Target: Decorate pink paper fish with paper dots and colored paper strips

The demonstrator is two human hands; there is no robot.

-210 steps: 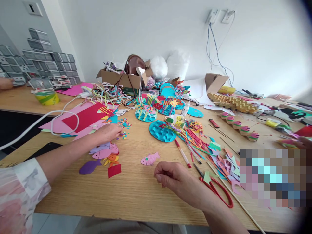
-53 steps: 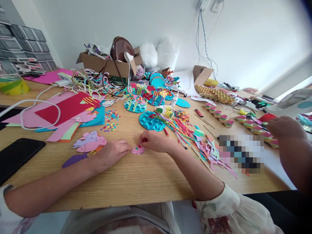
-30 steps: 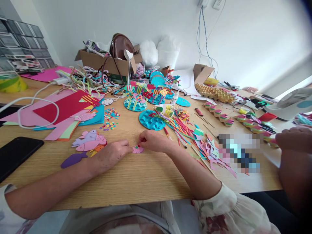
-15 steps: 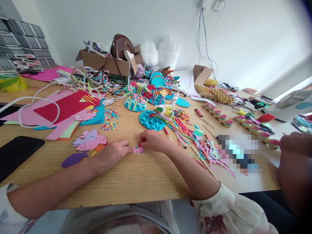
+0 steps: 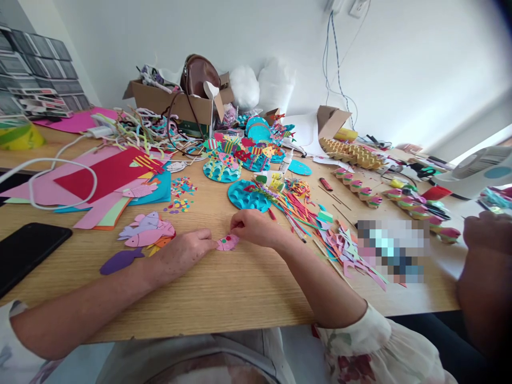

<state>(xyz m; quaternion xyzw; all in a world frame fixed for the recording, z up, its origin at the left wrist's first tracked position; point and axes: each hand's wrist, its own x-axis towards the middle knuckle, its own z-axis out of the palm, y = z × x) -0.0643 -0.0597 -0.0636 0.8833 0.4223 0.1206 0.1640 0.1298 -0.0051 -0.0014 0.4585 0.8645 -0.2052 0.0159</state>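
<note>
A small pink paper fish (image 5: 227, 242) with coloured dots lies on the table between my hands. My left hand (image 5: 196, 244) rests on the wood with its fingertips closed on the fish's left end. Just above the fish's right end is my right hand (image 5: 250, 226), its fingers drawn together in a pinch; whatever they hold is too small to make out. Left of my left hand lies a pile of paper fish, pink (image 5: 144, 237), lilac and orange, with a purple fish (image 5: 121, 261) in front. Behind it are scattered small paper dots (image 5: 182, 205).
Blue wavy discs (image 5: 248, 196) and paper strips (image 5: 300, 210) lie beyond my right hand. Paper scraps (image 5: 350, 253) spread to its right. A black phone (image 5: 32, 253) is at far left, coloured sheets (image 5: 100, 178) behind it. Another person's arm (image 5: 486, 272) reaches in at right.
My right hand has lifted slightly off the fish and moved a little right, leaving more of its dotted body showing. My left hand stays at the fish's left end.
</note>
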